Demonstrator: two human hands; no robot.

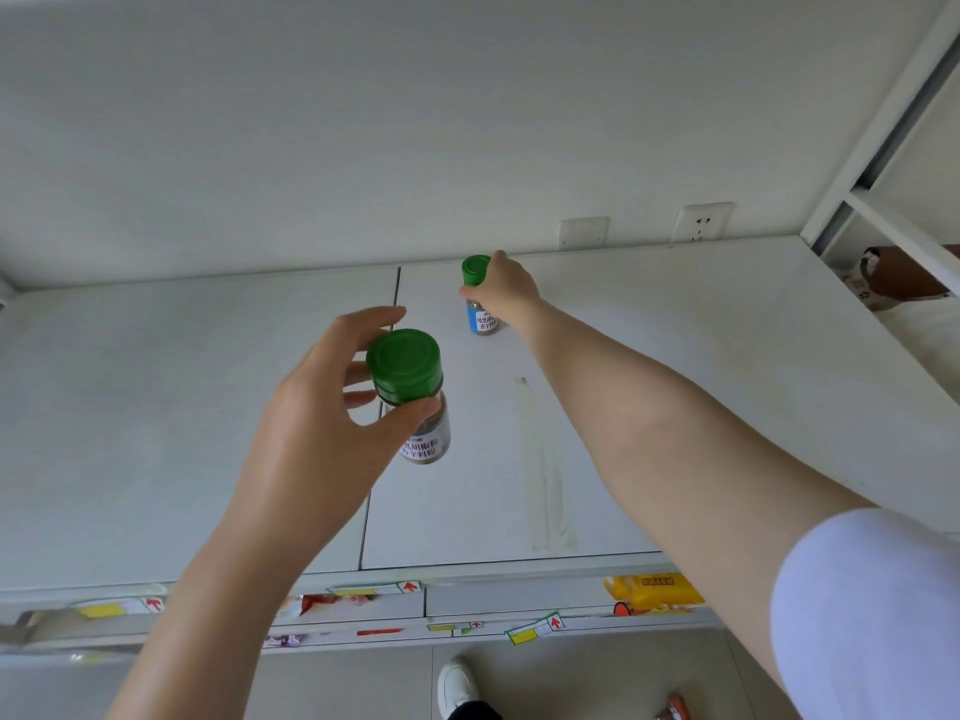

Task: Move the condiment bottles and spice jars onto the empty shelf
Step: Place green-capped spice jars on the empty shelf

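White shelf (675,407) seen from above. Near spice jar (415,402) (green cap, brownish powder inside) pinched by left hand (317,423) above shelf; far spice jar (480,298), blue-labelled, gripped upright at shelf's rear by right hand (506,291).

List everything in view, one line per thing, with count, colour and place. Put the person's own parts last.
spice jars: 2, clear with green caps; near jar held in the left hand, far jar under the right hand, toward the back of the shelf
shelf: 1, white, fills the middle of the view
wall plates: 2, white, on the wall behind the shelf; the right one is a socket
yellow packet: 1, on the level below, at right
arrow labels: several, white and yellow with red arrows, along the shelf's front edge
shoe: 1, white, on the floor at bottom
left hand: 1, gripping the near jar below its cap
right hand: 1, on the far jar
sleeve: 1, white, lower right
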